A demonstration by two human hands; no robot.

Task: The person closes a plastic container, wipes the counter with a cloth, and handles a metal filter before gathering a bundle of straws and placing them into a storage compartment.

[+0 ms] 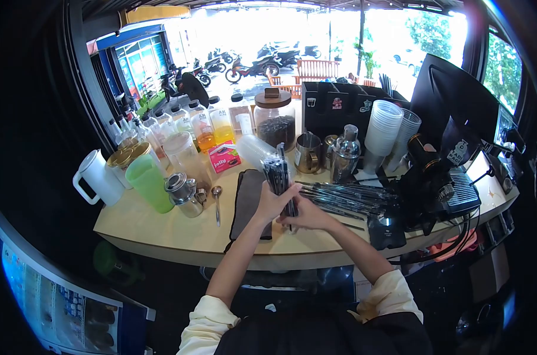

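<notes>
A bundle of wrapped black straws (276, 177) stands upright between my two hands, over the counter's front part. My left hand (273, 201) is wrapped round its left side. On the lower right of the same bundle, my right hand (307, 214) has its fingers closed. More wrapped black straws (351, 196) lie in a loose pile to the right of my hands. Just behind the bundle is a clear plastic sleeve or container (257, 151), tilted. Under and left of my left hand lies a dark folded cloth (247, 207).
Pitchers (149, 183), metal pots (182, 192) and a spoon (217, 206) stand or lie left. Bottles (221, 127) and a lidded jar (275, 121) line the back. A shaker (345, 155), stacked cups (382, 133) and a dark machine (422, 183) are right.
</notes>
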